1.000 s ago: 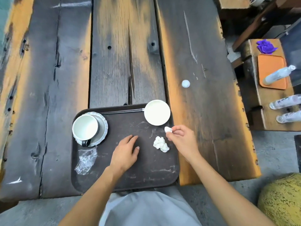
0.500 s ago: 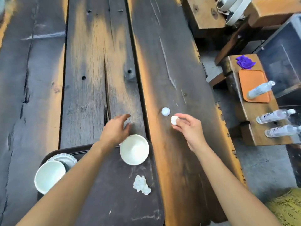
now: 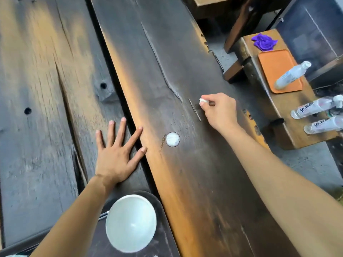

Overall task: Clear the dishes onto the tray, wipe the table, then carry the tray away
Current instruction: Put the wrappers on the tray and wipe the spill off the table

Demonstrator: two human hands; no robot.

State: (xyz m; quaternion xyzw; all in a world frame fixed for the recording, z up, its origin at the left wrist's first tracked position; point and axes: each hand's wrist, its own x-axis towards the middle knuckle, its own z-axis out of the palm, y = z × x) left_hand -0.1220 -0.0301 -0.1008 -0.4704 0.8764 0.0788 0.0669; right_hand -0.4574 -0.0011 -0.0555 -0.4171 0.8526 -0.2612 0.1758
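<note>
While pinching a small white wad (image 3: pixel 202 101) between thumb and fingers (image 3: pixel 206 103), pressing it at the dark tabletop (image 3: pixel 194 182) with the right hand (image 3: pixel 219 112), beside a thin pale scratch; whether rubbing or merely lifting, impossible to tell. Lying flat on the planks with the left hand (image 3: pixel 116 154), fingers spread wide and gripping nothing, seemingly bracing the lean forward. Sitting between the two hands, a round white disc (image 3: pixel 172 139), flat on the wood, toward the body and leftward from the right fingers, just past the left forefinger tip; being round, showing no long axis and pointing no way. Judging the left hand slightly nearer to it, though the right, already gathering scraps, looking the likelier to reach back. Resting at the near edge, a dark tray (image 3: pixel 163 229) carrying a white bowl (image 3: pixel 130 222), mouth up. Remaining: collecting the disc, then wiping.
</note>
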